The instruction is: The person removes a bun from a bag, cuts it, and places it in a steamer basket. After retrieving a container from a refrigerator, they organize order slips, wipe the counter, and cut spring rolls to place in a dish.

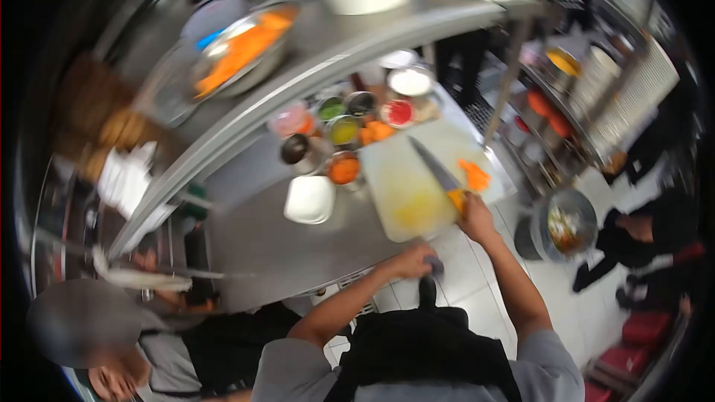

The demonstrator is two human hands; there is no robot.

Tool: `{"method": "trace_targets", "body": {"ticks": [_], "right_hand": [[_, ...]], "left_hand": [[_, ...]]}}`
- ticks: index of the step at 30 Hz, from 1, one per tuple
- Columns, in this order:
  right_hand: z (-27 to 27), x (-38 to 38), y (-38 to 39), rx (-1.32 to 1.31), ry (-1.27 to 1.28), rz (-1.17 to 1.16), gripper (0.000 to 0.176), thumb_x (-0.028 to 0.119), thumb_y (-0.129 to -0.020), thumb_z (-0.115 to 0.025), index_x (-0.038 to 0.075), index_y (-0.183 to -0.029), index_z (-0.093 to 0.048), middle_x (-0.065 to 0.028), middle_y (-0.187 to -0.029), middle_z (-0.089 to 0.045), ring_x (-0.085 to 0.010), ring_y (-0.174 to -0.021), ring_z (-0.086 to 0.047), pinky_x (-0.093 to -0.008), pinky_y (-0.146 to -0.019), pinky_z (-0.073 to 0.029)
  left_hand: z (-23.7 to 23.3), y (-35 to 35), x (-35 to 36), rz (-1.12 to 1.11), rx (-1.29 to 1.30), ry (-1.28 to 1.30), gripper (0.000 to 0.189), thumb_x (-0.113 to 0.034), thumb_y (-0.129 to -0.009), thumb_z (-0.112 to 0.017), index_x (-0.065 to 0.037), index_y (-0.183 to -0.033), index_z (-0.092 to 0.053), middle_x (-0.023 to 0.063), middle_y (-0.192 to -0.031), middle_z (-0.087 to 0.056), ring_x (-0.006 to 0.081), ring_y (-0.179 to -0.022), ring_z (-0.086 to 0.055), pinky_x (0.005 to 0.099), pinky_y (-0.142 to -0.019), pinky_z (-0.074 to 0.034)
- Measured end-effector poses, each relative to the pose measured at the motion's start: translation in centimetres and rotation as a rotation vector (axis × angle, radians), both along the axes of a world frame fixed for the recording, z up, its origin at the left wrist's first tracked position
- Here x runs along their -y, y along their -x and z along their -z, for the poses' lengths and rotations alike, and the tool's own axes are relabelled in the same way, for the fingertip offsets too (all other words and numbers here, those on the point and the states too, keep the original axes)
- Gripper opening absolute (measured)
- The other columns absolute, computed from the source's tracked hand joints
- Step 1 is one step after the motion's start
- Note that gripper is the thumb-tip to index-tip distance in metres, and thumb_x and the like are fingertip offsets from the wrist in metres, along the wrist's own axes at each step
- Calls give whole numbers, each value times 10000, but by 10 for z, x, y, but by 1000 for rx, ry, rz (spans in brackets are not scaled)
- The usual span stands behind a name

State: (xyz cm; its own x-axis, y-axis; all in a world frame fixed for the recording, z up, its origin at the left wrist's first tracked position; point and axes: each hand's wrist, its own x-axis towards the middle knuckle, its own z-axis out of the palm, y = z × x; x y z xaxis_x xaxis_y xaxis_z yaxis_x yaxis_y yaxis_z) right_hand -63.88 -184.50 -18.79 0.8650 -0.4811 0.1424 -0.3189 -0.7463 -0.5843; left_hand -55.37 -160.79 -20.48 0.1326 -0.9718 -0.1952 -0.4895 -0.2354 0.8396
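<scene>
My right hand (479, 220) grips a chef's knife (436, 165) by its yellow handle, the blade lying over the cutting board (383, 190) and pointing to its far side. Orange slices (474, 175) lie right of the blade, and a yellow stain marks the near part of the board. My left hand (414, 261) is closed near the table's front edge, below the board. A small purplish-grey shape (434, 266) shows at its fingers; I cannot tell whether the hand holds it. Orange chunks (376, 132) sit at the board's far left corner.
Left of the board stand several metal containers, one with orange contents (344, 169), and a white square dish (309, 199). A shelf (335, 67) crosses above, bearing a bowl of orange pieces (249, 52). A person (86, 324) is at lower left. A large pot (541, 229) stands right.
</scene>
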Motion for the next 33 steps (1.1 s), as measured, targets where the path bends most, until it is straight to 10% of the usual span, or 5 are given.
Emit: {"method": "trace_targets", "body": {"ticks": [5, 11, 14, 28, 33], "right_hand": [[8, 9, -4, -336, -522, -129, 440, 68, -804, -650, -48, -1202, -501, -242, -1085, -638, -373, -860, -697, -420, -712, -592], [-21, -85, 58, -126, -1167, -285, 420, 14, -947, -555, 60, -1308, -346, -108, -881, -605, -210, -630, -662, -344, -543, -584], [-9, -126, 55, -171, -1251, -310, 306, 39, -981, -559, 79, -1215, -365, -88, -832, -575, -163, -555, -585, -319, -480, -521], [-71, -90, 114, -217, -342, -712, 332, 147, -927, -673, 41, -1197, -512, -73, -797, -646, -127, -575, -566, -303, -530, -474], [-98, -29, 136, -541, -716, -404, 414, 67, -907, -660, 61, -1297, -520, -46, -776, -646, -109, -591, -583, -294, -543, -489]], "left_hand": [[-1, 6, -76, -969, -1222, 365, 394, -120, -885, -616, -55, -1272, -588, 77, -1112, -673, 191, -1121, -627, 333, -940, -509], [-57, 7, -45, -948, -1393, 536, 515, -145, -933, -627, -32, -1405, -454, 94, -1293, -606, 220, -1174, -600, 353, -1005, -475], [-51, 19, -21, -787, -836, 380, 520, -152, -939, -640, -30, -1408, -454, 84, -1324, -589, 178, -1145, -591, 334, -973, -477], [-6, -20, -41, -1617, -856, 681, 254, -183, -797, -844, 3, -924, -727, 54, -865, -734, 140, -739, -649, 314, -707, -517], [3, -58, -140, -1907, -400, 593, 276, -236, -780, -856, -42, -856, -675, 34, -769, -682, 190, -689, -627, 336, -688, -514]]}}
